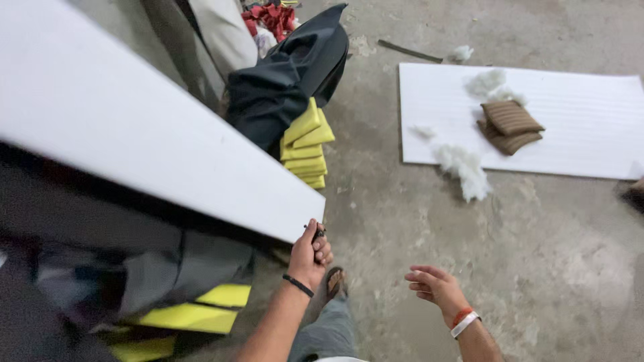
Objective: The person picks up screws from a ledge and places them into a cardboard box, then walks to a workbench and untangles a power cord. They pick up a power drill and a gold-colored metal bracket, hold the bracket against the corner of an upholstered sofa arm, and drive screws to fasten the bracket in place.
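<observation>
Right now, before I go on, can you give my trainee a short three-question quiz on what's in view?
1. True or false: the left hand grips the corner of the white board.
2. Which lies on the white sheet on the floor? A) a red bucket B) two brown striped cushions with loose white stuffing C) a hammer
3. Fill in: the stack of foam pads beside the black cover is ____ in colour.

Key
1. True; it also holds a small dark thing that cannot be made out. The right hand hangs open and empty.
2. B
3. Yellow
</observation>
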`<action>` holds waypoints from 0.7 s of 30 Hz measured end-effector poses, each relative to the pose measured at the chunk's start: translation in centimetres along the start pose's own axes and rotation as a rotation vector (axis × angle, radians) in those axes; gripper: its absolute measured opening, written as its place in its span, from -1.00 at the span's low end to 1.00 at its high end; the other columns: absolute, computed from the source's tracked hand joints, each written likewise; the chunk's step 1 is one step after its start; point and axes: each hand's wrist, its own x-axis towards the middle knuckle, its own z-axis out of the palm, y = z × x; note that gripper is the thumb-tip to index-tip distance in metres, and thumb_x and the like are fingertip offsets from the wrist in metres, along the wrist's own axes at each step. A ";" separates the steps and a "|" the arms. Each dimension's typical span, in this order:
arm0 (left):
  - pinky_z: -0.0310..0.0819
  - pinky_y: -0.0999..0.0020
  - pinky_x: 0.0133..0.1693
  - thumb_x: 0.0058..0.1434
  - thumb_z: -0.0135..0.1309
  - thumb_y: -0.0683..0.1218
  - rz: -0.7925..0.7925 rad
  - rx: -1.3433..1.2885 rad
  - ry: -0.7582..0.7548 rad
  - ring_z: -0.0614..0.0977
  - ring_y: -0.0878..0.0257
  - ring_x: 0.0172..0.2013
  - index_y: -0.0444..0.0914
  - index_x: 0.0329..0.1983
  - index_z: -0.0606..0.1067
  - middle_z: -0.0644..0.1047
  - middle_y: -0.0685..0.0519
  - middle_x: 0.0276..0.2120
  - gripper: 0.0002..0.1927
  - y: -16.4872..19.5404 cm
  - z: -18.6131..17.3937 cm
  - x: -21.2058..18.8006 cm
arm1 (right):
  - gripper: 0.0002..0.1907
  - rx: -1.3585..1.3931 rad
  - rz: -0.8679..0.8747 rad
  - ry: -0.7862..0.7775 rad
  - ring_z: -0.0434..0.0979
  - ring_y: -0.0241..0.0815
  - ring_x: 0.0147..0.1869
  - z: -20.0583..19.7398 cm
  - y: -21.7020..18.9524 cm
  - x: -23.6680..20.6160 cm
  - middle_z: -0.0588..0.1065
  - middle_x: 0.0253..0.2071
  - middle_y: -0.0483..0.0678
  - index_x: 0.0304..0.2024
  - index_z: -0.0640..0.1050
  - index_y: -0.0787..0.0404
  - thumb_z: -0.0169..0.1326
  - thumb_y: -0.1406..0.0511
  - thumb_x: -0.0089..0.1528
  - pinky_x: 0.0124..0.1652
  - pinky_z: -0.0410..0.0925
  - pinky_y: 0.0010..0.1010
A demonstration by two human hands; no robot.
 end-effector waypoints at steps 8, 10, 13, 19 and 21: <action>0.09 0.41 -0.58 0.40 0.01 0.15 0.001 0.112 -0.113 0.22 0.38 -0.69 -0.15 -0.30 0.39 0.18 0.22 -0.69 -0.69 9.4 16.7 22.4 | -0.61 0.361 -0.109 0.137 0.60 -0.10 -0.05 -9.0 -17.4 15.9 0.61 -0.02 0.10 0.17 0.49 0.34 -0.05 0.28 0.35 -0.02 0.45 -0.23; 0.09 0.40 -0.58 0.39 0.01 0.15 0.014 0.113 -0.097 0.21 0.37 -0.69 -0.15 -0.31 0.39 0.18 0.22 -0.69 -0.69 11.0 20.0 29.1 | -0.60 0.448 -0.090 0.163 0.58 -0.08 -0.04 -11.2 -20.5 21.8 0.57 -0.02 0.10 0.20 0.46 0.35 -0.05 0.27 0.37 -0.01 0.44 -0.21; 0.09 0.40 -0.58 0.39 0.01 0.16 0.029 0.116 -0.093 0.21 0.37 -0.68 -0.14 -0.30 0.39 0.19 0.21 -0.69 -0.69 13.7 25.3 40.0 | -0.60 0.479 0.012 0.271 0.56 -0.04 -0.04 -15.2 -27.3 32.6 0.55 0.00 0.13 0.21 0.43 0.34 -0.09 0.24 0.39 0.00 0.45 -0.18; 0.10 0.43 -0.57 0.38 0.01 0.16 0.099 0.056 0.005 0.22 0.39 -0.67 -0.14 -0.30 0.39 0.18 0.23 -0.69 -0.69 21.0 35.9 57.4 | -0.64 0.476 -0.169 -0.051 0.54 -0.10 -0.20 -18.1 -49.3 52.3 0.57 -0.08 0.07 0.13 0.48 0.29 -0.04 0.24 0.35 -0.19 0.39 -0.25; 0.10 0.43 -0.57 0.39 0.01 0.15 0.127 0.049 0.003 0.22 0.39 -0.67 -0.13 -0.29 0.39 0.17 0.24 -0.69 -0.71 23.8 38.4 62.2 | -0.67 0.309 -0.188 -0.017 0.55 -0.10 -0.14 -15.8 -57.9 56.7 0.58 -0.09 0.10 0.11 0.49 0.31 -0.03 0.28 0.35 -0.07 0.42 -0.26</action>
